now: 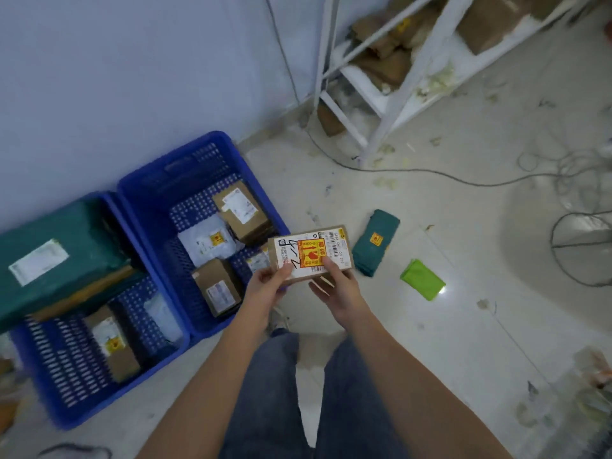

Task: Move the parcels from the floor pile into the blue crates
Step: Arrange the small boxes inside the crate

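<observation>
A small cardboard parcel (311,251) with a white label and a red-and-yellow fragile sticker is held in both hands above the floor, just right of the nearer blue crate's corner. My left hand (270,281) grips its left end; my right hand (336,286) holds its right end with the thumb on the label. The right-hand blue crate (198,160) holds several brown boxes and a white bag. The left-hand blue crate (66,402) holds a large green bag and boxes. On the floor lie a dark green parcel (376,241) and a bright green parcel (422,279).
A white metal shelf (390,104) with brown boxes stands at the back right. Black cables (430,172) run across the tiled floor, with scraps of litter around. A blue-grey wall rises behind the crates. My legs in jeans are below the hands.
</observation>
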